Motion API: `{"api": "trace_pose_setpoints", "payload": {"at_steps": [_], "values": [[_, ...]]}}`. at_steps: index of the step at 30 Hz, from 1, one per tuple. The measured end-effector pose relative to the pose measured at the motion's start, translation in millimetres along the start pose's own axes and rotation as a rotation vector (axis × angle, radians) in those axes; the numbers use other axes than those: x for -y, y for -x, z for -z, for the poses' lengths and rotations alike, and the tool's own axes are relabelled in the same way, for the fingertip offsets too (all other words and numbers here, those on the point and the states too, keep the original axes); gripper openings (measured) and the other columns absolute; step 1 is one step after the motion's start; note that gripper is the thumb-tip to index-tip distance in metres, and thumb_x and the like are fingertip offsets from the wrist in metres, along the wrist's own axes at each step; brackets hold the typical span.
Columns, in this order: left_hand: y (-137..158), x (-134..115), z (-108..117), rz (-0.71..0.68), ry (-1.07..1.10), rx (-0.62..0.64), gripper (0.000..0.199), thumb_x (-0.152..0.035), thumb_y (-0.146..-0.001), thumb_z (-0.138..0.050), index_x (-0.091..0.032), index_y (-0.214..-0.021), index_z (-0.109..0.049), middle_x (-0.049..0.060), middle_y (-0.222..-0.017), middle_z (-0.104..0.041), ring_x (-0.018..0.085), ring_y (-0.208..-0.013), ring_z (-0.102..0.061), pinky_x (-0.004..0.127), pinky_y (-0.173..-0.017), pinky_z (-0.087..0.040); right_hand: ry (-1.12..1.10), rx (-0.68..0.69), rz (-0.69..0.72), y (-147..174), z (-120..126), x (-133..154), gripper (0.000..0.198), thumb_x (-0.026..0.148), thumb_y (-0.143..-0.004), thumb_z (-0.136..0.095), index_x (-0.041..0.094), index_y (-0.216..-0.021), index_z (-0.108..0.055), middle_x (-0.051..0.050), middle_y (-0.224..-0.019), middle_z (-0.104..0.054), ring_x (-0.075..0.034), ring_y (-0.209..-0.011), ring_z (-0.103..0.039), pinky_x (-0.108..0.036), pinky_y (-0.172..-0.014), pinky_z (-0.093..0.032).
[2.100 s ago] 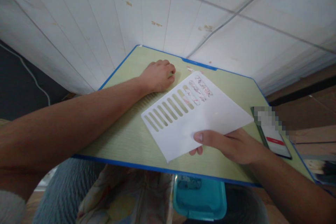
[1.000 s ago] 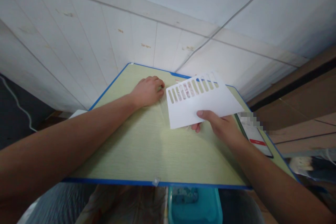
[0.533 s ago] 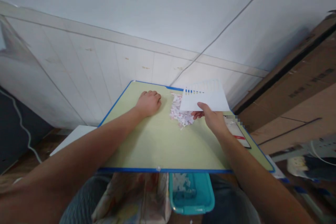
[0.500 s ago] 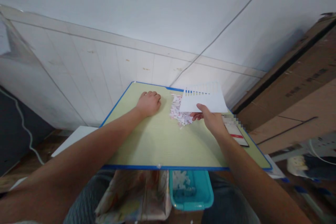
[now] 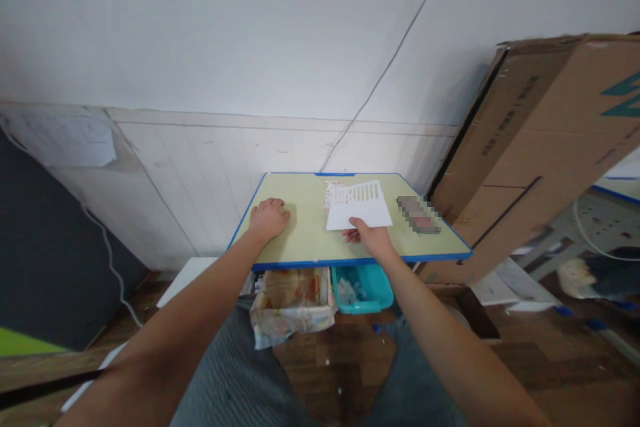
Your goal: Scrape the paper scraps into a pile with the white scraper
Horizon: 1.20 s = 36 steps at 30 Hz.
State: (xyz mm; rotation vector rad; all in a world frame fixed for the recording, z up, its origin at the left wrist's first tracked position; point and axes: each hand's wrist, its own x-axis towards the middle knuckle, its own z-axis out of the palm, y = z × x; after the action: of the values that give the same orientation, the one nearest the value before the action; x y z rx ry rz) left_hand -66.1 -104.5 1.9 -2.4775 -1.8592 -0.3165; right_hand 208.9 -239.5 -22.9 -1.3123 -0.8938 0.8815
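Observation:
My right hand (image 5: 373, 238) grips the near edge of a white sheet of paper (image 5: 345, 219), thumb on top and fingers underneath. A row of slots is cut through the far part of the sheet. Behind its left corner lies a pile of small paper scraps (image 5: 329, 193), partly covered by the sheet. My left hand (image 5: 269, 218) rests palm down on the left side of the pale yellow table (image 5: 300, 233), its fingers slightly bent and holding nothing.
A phone (image 5: 419, 215), partly pixelated, lies at the table's right. Below the front edge are a cloth-lined box (image 5: 295, 317) and a teal basket (image 5: 367, 307) with white scraps. A tall cardboard box (image 5: 525, 107) stands at the right; a cable (image 5: 385, 70) runs down the wall.
The camera view has shifted, showing more of the floor and the right side. My right hand has carried the sheet left, over the scraps. My left hand sits further left on the table.

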Motion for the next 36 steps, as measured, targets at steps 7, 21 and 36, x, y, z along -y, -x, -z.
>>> {"api": "trace_pose_setpoints", "payload": {"at_steps": [7, 21, 36], "values": [[25, 8, -4, 0.002, 0.022, -0.04, 0.055, -0.035, -0.124, -0.046, -0.01, -0.157, -0.081, 0.025, -0.175, -0.078, 0.04, -0.164, -0.073, 0.054, -0.137, -0.057, -0.022, 0.077, 0.017, 35, -9, -9, 0.015, 0.037, -0.086, -0.085, 0.031, -0.079, -0.074, -0.004, -0.061, -0.078, -0.028, -0.054, -0.073, -0.041, -0.059, -0.068], [26, 1, -1, 0.029, 0.046, -0.072, 0.05, -0.038, -0.121, -0.053, -0.017, -0.153, -0.085, 0.025, -0.17, -0.081, 0.041, -0.161, -0.074, 0.055, -0.133, -0.059, -0.018, 0.066, 0.031, 36, 4, -7, 0.023, 0.044, -0.083, -0.093, 0.028, -0.086, -0.077, -0.005, -0.067, -0.083, -0.028, -0.059, -0.076, -0.041, -0.065, -0.069], [30, -3, 4, 0.03, 0.019, -0.055, 0.051, -0.038, -0.12, -0.05, -0.016, -0.152, -0.083, 0.025, -0.165, -0.083, 0.04, -0.159, -0.073, 0.052, -0.129, -0.059, 0.061, -0.22, 0.15, -36, -4, 5, 0.024, 0.046, -0.09, -0.082, 0.026, -0.098, -0.073, -0.002, -0.071, -0.083, -0.02, -0.055, -0.067, -0.03, -0.057, -0.054]]}}
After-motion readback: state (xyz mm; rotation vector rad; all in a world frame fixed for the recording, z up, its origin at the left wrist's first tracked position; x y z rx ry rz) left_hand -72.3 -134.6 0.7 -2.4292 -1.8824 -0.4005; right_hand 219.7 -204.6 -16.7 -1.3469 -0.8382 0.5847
